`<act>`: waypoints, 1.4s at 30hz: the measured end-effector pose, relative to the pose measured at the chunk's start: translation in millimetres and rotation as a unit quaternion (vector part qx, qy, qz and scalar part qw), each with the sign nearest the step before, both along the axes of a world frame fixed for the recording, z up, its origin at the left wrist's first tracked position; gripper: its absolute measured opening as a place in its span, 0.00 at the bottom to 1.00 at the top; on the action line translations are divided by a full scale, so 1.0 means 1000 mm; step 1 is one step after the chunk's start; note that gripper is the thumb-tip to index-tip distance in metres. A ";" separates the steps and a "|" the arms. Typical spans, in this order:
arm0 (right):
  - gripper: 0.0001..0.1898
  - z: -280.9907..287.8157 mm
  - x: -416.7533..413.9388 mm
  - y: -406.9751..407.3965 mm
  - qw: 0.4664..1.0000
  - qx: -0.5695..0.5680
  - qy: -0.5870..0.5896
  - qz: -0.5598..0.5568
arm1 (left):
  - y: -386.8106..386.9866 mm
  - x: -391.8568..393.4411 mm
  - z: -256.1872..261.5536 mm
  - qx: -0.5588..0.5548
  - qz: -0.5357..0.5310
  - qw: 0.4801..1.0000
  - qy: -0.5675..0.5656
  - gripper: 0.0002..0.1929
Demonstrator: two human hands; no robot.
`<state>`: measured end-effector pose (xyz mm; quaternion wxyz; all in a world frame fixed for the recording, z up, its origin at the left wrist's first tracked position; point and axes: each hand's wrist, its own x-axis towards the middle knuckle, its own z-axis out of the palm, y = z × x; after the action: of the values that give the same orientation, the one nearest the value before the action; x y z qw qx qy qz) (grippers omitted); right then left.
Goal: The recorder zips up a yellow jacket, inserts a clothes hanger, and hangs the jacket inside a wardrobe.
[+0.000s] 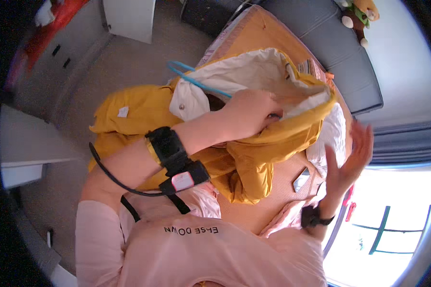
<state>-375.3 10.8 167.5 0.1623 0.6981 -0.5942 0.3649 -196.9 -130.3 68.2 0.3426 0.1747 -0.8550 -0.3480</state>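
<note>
A yellow padded jacket (251, 154) with a pale lining is spread out in front of me. My left hand (256, 107) is curled at the jacket's open inside; its fingertips are largely hidden, and a small dark thing shows beside them. One end of a blue clothes hanger (201, 84) sticks out past the jacket's edge, and its bar runs behind my left hand. Whether the fingers grip the hanger or the cloth cannot be told. To the right, my right hand (350, 158) is raised with fingers apart, slightly blurred, holding nothing. Both wrists wear black straps.
Beneath the jacket is a bed with an orange-brown mat (251, 215). A phone-like flat object (301, 179), white crumpled cloth (330, 136) and pink cloth (287, 217) lie right of the jacket. Beyond stands a grey padded headboard (330, 46); an open cabinet door (129, 19) is far left.
</note>
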 end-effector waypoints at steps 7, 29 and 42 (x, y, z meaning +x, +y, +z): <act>0.30 -0.102 0.051 0.022 0.953 0.185 -0.235 -0.045 | -0.011 -0.016 -0.001 0.020 0.042 0.999 0.029 0.09; 0.09 -0.098 0.011 -0.012 0.930 0.197 -0.257 -0.171 | 0.011 0.021 -0.072 0.101 0.201 0.967 0.118 0.10; 0.09 -0.133 0.087 -0.024 0.827 0.246 -0.503 -0.051 | 0.018 0.038 -0.067 0.388 0.082 0.902 0.170 0.07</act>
<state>-288.7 -13.7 34.8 -0.3175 0.4033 -0.6987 0.4984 -159.3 -112.8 1.0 0.4152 0.3014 -0.5633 -0.6477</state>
